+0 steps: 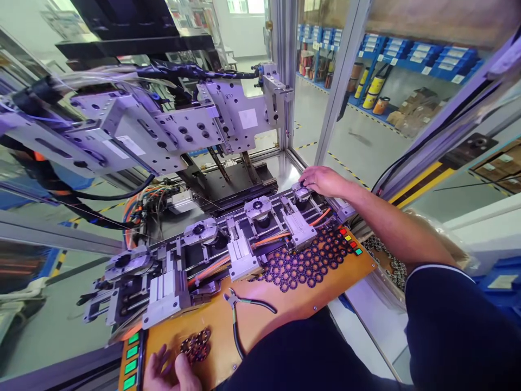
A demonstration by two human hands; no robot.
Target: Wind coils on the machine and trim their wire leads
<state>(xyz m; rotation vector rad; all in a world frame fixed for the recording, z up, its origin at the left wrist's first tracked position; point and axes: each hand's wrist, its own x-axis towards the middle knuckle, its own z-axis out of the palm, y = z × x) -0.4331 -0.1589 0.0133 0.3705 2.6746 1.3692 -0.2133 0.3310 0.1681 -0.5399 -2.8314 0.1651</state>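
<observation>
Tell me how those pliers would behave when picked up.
The pliers look metal-headed, so probably stiff and fairly heavy. Their spread handles may swing together or apart if only one is lifted. Lying flat, they seem unlikely to roll.

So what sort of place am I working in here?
Most likely a factory floor or workshop: there's a metal machine with cables, many small dark rings on the orange worktop, and blue shelving with yellow spools beyond it.

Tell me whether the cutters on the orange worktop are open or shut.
Open: the cutters lie with their handles spread wide and the jaw tips apart.
</observation>
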